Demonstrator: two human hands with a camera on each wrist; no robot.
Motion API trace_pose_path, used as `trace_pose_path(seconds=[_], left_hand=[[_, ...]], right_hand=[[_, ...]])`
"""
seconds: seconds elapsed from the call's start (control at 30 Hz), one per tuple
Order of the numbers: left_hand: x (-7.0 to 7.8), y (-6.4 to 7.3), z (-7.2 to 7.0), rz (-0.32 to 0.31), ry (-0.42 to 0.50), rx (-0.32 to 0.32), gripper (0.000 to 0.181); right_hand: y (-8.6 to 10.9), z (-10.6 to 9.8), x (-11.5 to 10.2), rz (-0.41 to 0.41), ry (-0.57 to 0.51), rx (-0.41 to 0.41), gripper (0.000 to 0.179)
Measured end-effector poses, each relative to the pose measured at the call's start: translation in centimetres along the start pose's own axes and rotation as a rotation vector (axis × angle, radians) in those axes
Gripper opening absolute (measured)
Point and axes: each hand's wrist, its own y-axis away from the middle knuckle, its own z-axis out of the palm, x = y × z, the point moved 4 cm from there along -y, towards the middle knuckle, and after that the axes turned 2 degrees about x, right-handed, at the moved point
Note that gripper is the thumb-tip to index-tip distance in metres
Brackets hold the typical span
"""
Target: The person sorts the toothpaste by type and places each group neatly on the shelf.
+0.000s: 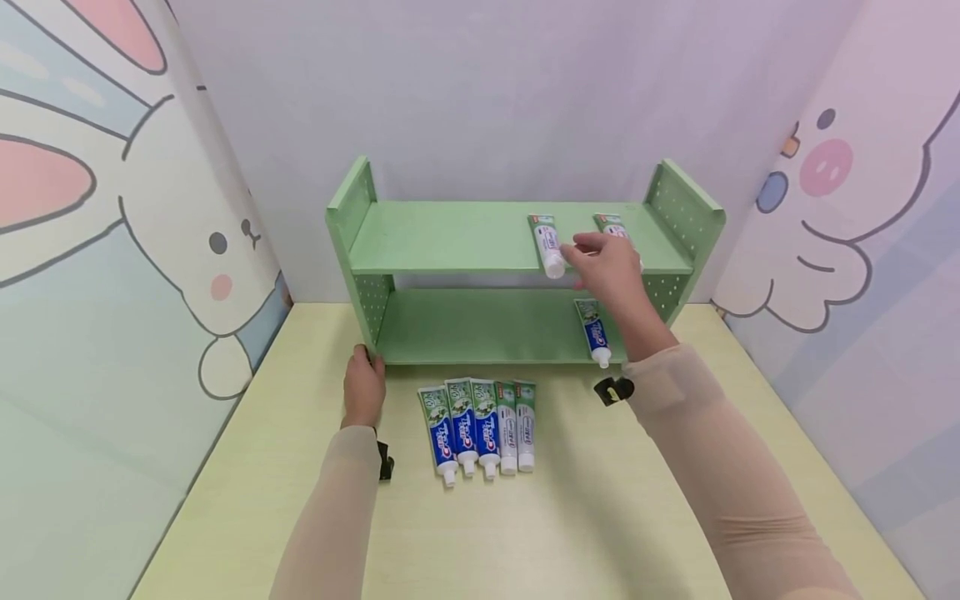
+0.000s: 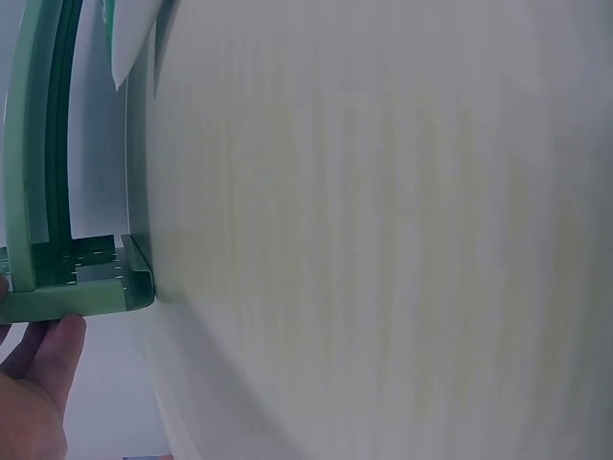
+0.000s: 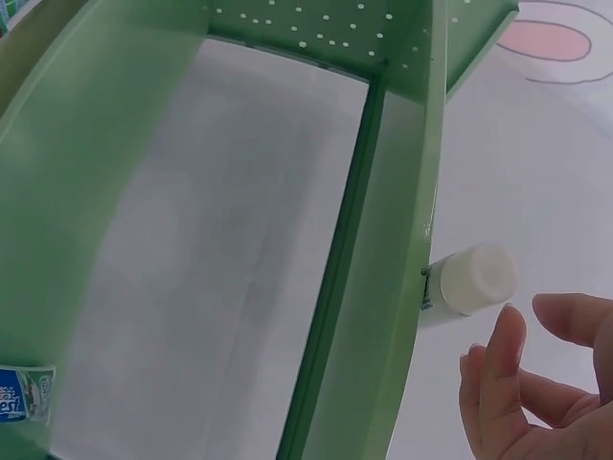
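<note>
My left hand (image 1: pixel 364 387) grips the lower front corner of the green shelf's left side panel (image 2: pixel 77 303), fingers against its outer face. By the upper board, my right hand (image 1: pixel 611 271) has its thumb and fingers parted beside a white-and-green toothpaste tube (image 1: pixel 547 246). That tube lies with its white cap (image 3: pixel 482 278) poking past the board's front edge, close to my fingertips. Partly hidden behind the hand is another such tube (image 1: pixel 611 223). Below, a blue-and-green toothpaste tube (image 1: pixel 593 332) lies on the lower board, cap forward.
In front of the shelf, several toothpaste tubes lie side by side on the pale wooden table (image 1: pixel 495 542): blue-and-green ones (image 1: pixel 462 425) at left, white-and-green ones (image 1: pixel 526 425) at right. Curtains with cartoon animals (image 1: pixel 202 208) hang around the table.
</note>
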Motion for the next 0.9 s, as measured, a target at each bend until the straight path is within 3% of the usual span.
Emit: trace_pose_path(seconds=[0.53,0.9], left_hand=[[0.0,0.0,0.1,0.001,0.007,0.009,0.030],[0.2,0.0,0.0,0.003,0.019,0.016,0.029]], right_hand=[[1.7,0.2,0.8,-0.027,-0.038,-0.015,0.050],[2.8,0.3,1.9,0.009,-0.026,-0.043,0.051]])
